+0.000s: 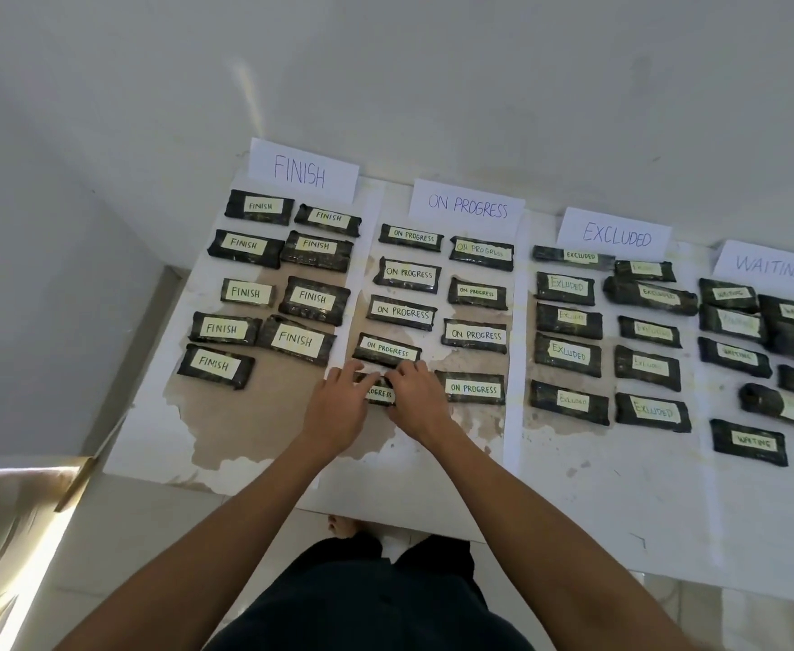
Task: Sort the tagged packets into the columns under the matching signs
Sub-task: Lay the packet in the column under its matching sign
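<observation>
Left hand (338,411): lying palm down, fingers curling over the left end of the ON PROGRESS packet (379,393) and gripping it.
Right hand (416,399): doing the same on the other side, fingers bending round the right end and gripping. Only a middle strip of the packet is showing between the two hands.
Packet build: a flat dark oblong wrapped in glossy, crinkled film. A pale paper tag is sitting on top, with the letters "ROGRESS" peeking out.
Packet heading: the long axis is running left to right across its column, parallel to its neighbours. The tag is facing up and reading upright to the person.
Packet place: it is sitting on the worktop (597,500) at the near end of the ON PROGRESS column, left file. It is lying just beneath the upper packet (386,350), and the side packet (472,388) is lying just beside the right hand.
Signs: four white handwritten sheets are standing along the far edge against the wall (432,86). Left to right, they are the FINISH sign (301,171), ON PROGRESS sign (468,206), EXCLUDED sign (616,234) and WAITING sign (768,265).
Other columns: dark film-wrapped packets are lying in double files under each sign. Their tags are matching the signs where legible, and several on the right are looking faded or blurred.
Worktop surface: white and flat, with its coating peeling away in ragged brown patches under the two left columns. A white strip (511,415) is dividing ON PROGRESS from EXCLUDED.
</observation>
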